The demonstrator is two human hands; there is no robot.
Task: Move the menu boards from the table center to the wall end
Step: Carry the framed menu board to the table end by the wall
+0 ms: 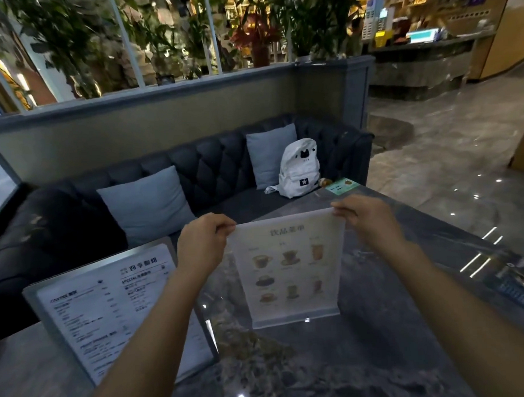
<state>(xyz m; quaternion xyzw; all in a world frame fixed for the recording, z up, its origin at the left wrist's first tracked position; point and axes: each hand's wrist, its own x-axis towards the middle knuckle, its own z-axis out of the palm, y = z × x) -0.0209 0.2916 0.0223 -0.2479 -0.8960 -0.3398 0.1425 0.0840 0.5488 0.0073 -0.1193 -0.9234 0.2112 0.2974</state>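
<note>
A clear acrylic menu board with drink pictures (pixel 290 268) stands upright near the middle of the dark marble table (pixel 378 328). My left hand (pixel 201 245) pinches its top left corner and my right hand (pixel 365 217) pinches its top right corner. A second, larger menu board with black text (pixel 110 310) stands tilted at the table's left side, partly hidden behind my left forearm.
A dark tufted sofa (pixel 212 167) with two pale blue cushions and a white backpack (pixel 299 167) sits beyond the table. A small green card (pixel 342 186) lies at the table's far corner. A tray-like object (pixel 522 278) rests at the right edge. Open floor lies to the right.
</note>
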